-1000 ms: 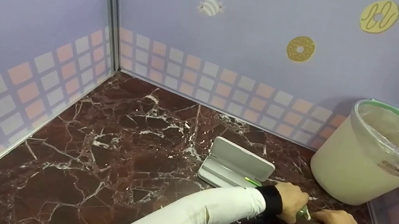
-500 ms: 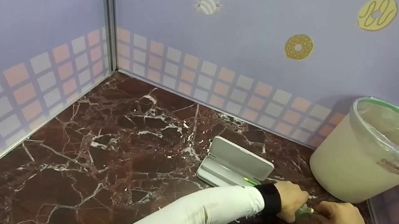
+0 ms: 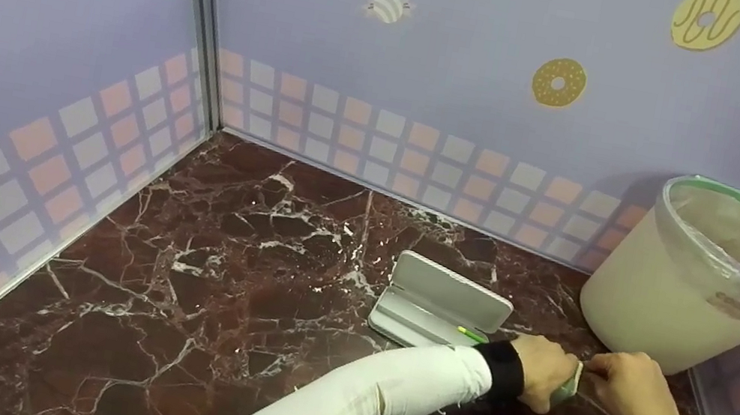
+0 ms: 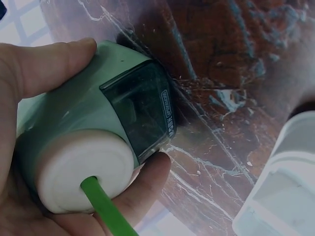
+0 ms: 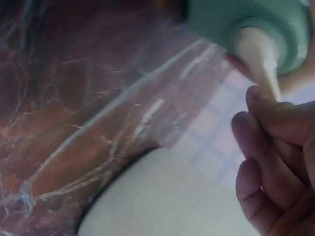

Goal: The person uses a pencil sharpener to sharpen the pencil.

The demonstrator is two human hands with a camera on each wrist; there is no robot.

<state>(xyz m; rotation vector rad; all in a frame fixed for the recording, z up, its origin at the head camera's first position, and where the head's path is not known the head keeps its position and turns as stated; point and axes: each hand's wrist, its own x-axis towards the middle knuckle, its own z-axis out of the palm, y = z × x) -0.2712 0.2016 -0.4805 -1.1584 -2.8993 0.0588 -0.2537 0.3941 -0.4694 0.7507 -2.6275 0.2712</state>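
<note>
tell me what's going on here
A person's left hand grips a green sharpener with a pencil in its hole, while their right hand pinches the handle at the other end. Near the left hand, an open case lies on the table; a bin stands beyond the right hand.

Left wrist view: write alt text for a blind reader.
Left hand grips a green sharpener with a dark window; a green pencil enters its pale round face. Behind are a brown marbled surface and a cropped pale object.
</note>
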